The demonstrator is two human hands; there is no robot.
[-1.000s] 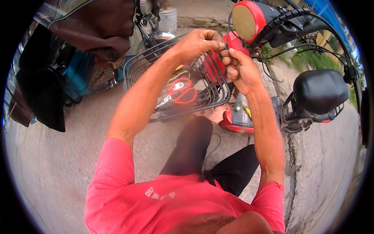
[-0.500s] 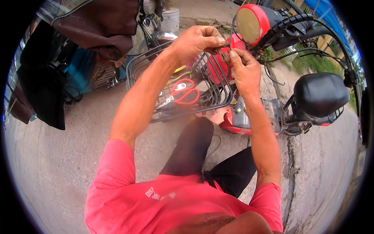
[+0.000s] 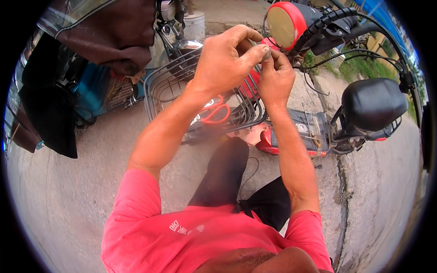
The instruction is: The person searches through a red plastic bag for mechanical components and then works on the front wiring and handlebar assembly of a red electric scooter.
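In front of the red scooter's round headlight (image 3: 281, 28), both hands meet with their fingertips close together. My left hand (image 3: 226, 59) is closed, its thumb and forefinger pinched. Right beside it, my right hand (image 3: 276, 84) is closed too, thumb against the fingers. Whatever is between the fingertips is hidden or too small to name. Under my left forearm is a black wire basket (image 3: 223, 135). A pair of scissors with red-orange handles (image 3: 228, 112) lies in it.
Black cables (image 3: 334, 68) arc from the handlebar on the right. The scooter's footboard (image 3: 306, 129) and black seat (image 3: 375, 107) are at the right. A vehicle with a brown cover (image 3: 107, 38) and teal body (image 3: 93, 88) stands left. Behind is a white bucket (image 3: 195, 26).
My left hand has turned, showing more of its back, and come slightly lower and nearer. The right hand has shifted left. Dark material visible between the fingertips before is now hidden.
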